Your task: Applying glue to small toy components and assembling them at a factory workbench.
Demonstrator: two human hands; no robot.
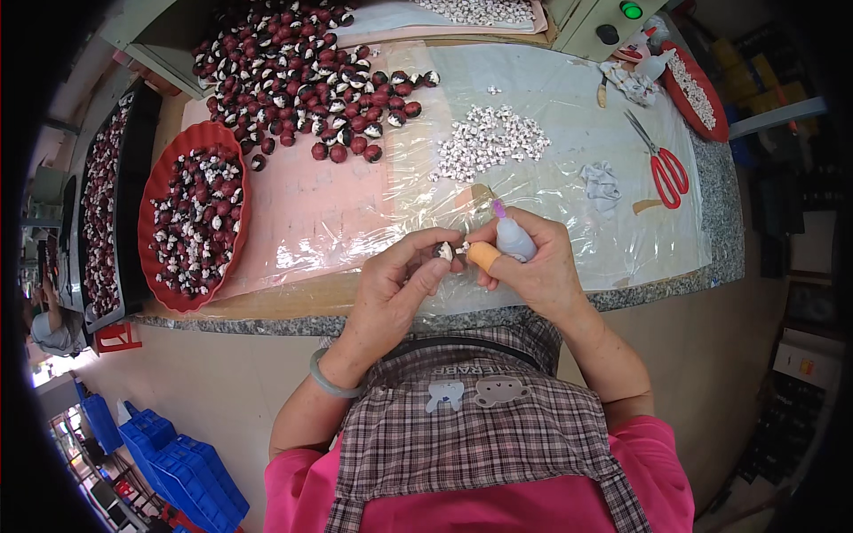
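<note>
In my left hand (389, 282) a small round black-and-white piece (445, 251) is pinched between thumb and fingers. My right hand (549, 271) grips a pale squeeze bottle (515, 241) with a purple tip pointing up and away. An orange finger cot (483, 256) covers its thumb. Beside that thumb, close to the round piece, is a tiny white part (464, 248); whether it touches the piece I cannot tell. Ahead of my hands lies a loose spread of small white parts (491, 140). Farther left is a large heap of dark red, black and white balls (298, 89).
A red scalloped tray (153, 258) of balls with white parts stands at left, beside a long black tray (135, 213). Red-handled scissors (668, 178), crumpled tissue (601, 186) and a red dish (716, 131) of white parts lie right. Clear plastic film (338, 240) covers the table.
</note>
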